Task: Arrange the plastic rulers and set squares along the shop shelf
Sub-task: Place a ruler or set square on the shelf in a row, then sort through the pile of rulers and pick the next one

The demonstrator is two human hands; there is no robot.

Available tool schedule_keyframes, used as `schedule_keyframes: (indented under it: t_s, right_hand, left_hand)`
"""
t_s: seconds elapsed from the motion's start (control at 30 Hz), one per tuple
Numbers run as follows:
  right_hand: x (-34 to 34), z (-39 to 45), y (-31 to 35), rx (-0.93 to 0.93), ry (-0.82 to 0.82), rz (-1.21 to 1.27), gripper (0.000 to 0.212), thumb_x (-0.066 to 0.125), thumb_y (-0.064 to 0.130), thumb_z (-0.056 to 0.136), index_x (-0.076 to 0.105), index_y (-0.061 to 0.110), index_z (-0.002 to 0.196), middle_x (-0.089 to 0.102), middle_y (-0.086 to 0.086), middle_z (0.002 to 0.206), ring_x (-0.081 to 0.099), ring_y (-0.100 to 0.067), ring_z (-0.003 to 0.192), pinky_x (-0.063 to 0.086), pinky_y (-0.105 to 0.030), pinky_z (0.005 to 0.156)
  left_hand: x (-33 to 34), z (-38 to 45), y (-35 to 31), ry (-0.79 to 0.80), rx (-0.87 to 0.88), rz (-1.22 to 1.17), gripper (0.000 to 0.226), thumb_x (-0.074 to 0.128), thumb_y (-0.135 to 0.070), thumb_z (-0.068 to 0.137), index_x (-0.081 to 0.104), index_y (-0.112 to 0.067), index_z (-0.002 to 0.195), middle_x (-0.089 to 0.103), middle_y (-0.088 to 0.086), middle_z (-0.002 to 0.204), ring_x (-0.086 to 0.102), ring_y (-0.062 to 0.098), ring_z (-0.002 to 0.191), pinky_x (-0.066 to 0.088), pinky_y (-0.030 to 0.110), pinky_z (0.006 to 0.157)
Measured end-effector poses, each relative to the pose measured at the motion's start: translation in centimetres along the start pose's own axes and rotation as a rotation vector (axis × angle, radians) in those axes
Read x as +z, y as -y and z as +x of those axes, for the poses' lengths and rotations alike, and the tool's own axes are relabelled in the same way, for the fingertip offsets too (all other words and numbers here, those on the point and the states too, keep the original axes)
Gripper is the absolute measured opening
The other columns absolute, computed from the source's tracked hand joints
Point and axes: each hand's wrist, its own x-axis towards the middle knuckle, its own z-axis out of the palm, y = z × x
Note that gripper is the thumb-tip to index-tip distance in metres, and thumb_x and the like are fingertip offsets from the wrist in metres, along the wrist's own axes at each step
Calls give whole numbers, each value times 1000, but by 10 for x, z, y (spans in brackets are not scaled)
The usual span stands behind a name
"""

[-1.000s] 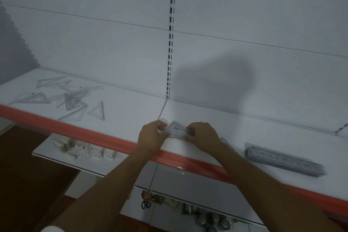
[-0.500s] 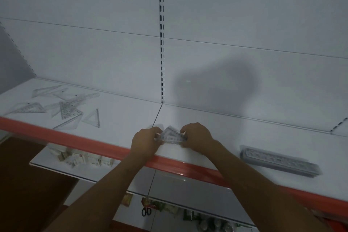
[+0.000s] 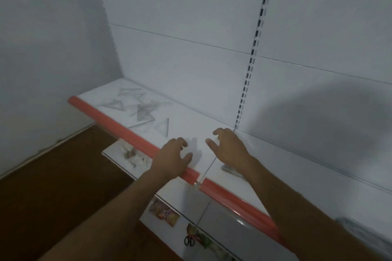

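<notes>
— Both sets of fingers are spread and hold nothing: left hand (image 3: pixel 172 155) over the shelf's orange front edge (image 3: pixel 118 126), right hand (image 3: pixel 230 147) just beyond.

— And the clear plastic set squares (image 3: pixel 144 112)?

— Scattered flat, farther left on the white shelf (image 3: pixel 191 125). Likely light, stiff, slippery; I'd pinch an edge. Faint, see-through triangles.
</notes>
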Motion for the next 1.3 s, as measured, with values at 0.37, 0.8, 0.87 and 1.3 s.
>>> schedule_keyframes:
  t_s: [0.37, 0.8, 0.87, 1.3]
  right_hand:
    - [69, 89, 240, -403, 38, -49, 43, 45, 47, 96, 54, 17, 126, 58, -5, 124, 53, -24, 114, 41, -40, 98]
    - [172, 152, 388, -602, 156, -58, 34, 46, 44, 96, 56, 19, 117, 61, -1, 115, 58, -20, 104, 43, -38, 95]
    - [186, 175, 398, -601, 160, -34, 37, 48, 44, 96, 55, 20, 123, 60, -1, 123, 57, -20, 110, 42, -38, 99]
    - [223, 310, 406, -514, 151, -54, 40, 42, 41, 97, 51, 17, 128, 54, -5, 128, 50, -22, 116, 36, -38, 98]
  left_hand:
    - [-179, -26, 179, -186, -334, 156, 35, 59, -38, 90, 57, -18, 119, 60, 1, 119, 57, 17, 103, 48, 30, 84]
    - [-219, -9, 315, -202, -472, 112, 34, 56, -37, 92, 54, -19, 121, 58, 1, 120, 57, 18, 100, 52, 35, 85]
    - [-221, 8, 328, -191, -470, 95, 36, 56, -38, 93, 53, -19, 123, 58, 2, 121, 57, 19, 101, 51, 35, 86]
    - [-230, 146, 377, -153, -388, 85, 25, 55, -27, 94, 58, -17, 117, 60, 2, 117, 57, 16, 93, 49, 30, 86]
